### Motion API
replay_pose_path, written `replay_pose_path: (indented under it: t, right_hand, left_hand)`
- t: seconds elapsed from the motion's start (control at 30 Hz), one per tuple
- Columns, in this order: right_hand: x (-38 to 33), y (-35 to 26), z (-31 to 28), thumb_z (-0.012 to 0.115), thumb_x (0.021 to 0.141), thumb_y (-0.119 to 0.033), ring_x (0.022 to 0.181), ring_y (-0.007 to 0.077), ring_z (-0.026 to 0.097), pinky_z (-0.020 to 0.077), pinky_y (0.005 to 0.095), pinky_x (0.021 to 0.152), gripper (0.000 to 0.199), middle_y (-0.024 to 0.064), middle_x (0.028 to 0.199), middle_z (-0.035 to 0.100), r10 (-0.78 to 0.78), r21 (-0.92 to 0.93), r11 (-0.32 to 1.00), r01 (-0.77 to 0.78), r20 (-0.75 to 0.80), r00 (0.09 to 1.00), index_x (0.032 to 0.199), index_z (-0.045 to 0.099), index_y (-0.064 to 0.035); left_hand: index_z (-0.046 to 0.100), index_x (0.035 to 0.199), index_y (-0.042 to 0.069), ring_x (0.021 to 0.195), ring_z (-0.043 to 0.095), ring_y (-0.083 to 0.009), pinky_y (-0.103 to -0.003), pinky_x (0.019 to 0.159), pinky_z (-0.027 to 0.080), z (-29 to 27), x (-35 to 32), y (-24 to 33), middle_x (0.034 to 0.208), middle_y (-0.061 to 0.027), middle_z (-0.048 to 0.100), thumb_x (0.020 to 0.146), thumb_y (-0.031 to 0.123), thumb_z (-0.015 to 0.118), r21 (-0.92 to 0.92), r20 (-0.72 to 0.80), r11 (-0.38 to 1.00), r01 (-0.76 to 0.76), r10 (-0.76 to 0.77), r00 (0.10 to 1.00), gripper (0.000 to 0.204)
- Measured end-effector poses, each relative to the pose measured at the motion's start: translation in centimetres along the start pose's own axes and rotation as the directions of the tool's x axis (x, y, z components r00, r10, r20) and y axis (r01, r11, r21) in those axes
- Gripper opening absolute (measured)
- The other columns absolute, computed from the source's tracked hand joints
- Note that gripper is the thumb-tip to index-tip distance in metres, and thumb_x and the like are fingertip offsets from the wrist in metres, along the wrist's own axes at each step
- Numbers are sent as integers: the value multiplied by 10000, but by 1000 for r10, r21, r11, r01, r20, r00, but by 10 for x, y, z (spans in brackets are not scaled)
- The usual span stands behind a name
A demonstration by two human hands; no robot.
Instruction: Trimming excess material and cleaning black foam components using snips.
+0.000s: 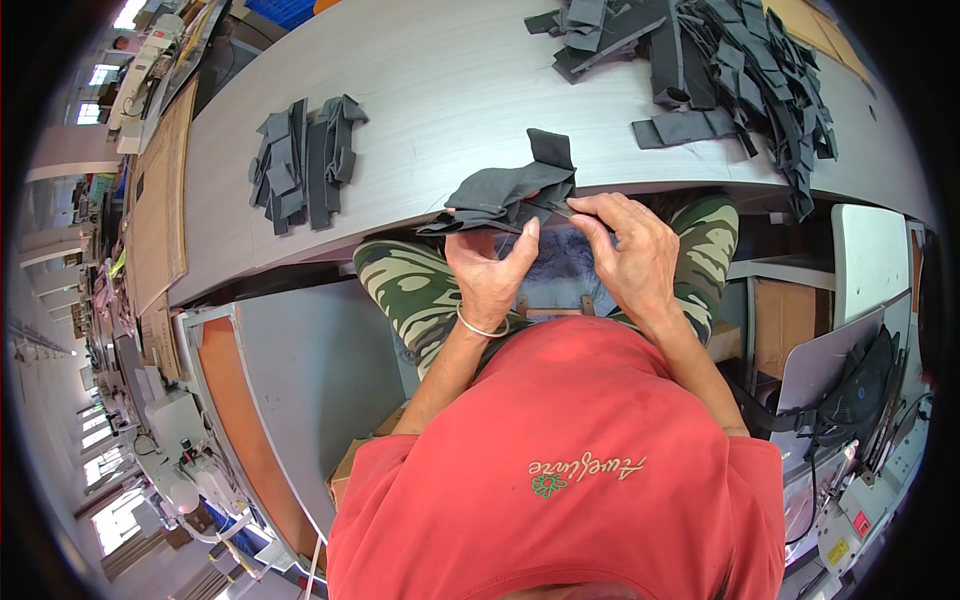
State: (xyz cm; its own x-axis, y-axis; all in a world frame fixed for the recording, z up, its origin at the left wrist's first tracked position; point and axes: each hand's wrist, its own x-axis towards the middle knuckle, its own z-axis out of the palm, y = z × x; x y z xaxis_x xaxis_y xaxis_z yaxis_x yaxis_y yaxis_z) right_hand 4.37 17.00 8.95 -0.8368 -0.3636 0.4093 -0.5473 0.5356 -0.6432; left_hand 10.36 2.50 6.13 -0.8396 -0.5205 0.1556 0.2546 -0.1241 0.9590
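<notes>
Head view: a long grey desk (420,90) curves across the top. A big heap (730,70) of dark fabric pieces lies at its right end, a smaller stack (300,160) at the left. At the near edge, a folded black fabric bundle (510,190) sits in both hands. The left hand (490,270) pinches its underside closed; the right hand (630,250) pinches its right edge.

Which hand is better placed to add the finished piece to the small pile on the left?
Left, probably. The left hand grips the body of the dark fabric piece and sits nearer the small pile. The right hand only pinches its right edge.
</notes>
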Motion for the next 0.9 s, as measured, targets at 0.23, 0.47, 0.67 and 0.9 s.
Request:
replay_pose_path:
  t: [0.23, 0.47, 0.67, 0.9]
  right_hand:
    - [2, -2, -4, 666, 790, -132, 727, 251, 626, 481, 321, 629, 112, 61, 784, 657, 50, -30, 998, -47, 113, 992, 880, 677, -66]
    - [4, -1, 6, 635, 817, -147, 711, 256, 598, 481, 369, 592, 150, 63, 774, 590, -80, -20, 996, 82, 71, 994, 960, 641, -104]
    - [7, -5, 19, 636, 809, -137, 699, 237, 602, 486, 353, 582, 98, 54, 750, 581, -119, -139, 982, 128, 67, 991, 898, 634, -96]
    - [9, -7, 17, 652, 767, -102, 708, 242, 598, 485, 352, 610, 114, 60, 766, 605, -139, -139, 978, 153, 108, 984, 879, 635, -91]
  left_hand:
    - [482, 1153, -19, 1010, 554, -175, -305, 906, 443, -2, -1, -3, 1109, -90, 558, 719, -55, 711, 6, 10, 999, -46, 46, 999, 492]
    - [508, 1126, -21, 990, 551, -161, -299, 892, 443, -2, 2, -2, 1088, -82, 565, 725, -62, 696, -15, 6, 1000, -9, 9, 1000, 445]
    - [501, 1140, -19, 991, 549, -160, -300, 892, 442, -4, 0, -1, 1099, -81, 559, 724, -61, 693, 24, 21, 1000, -1, 1, 1000, 460]
    - [481, 1165, -16, 1031, 540, -171, -312, 920, 432, -6, -1, -5, 1131, -94, 547, 720, -49, 702, -11, 23, 1000, -27, 28, 999, 498]
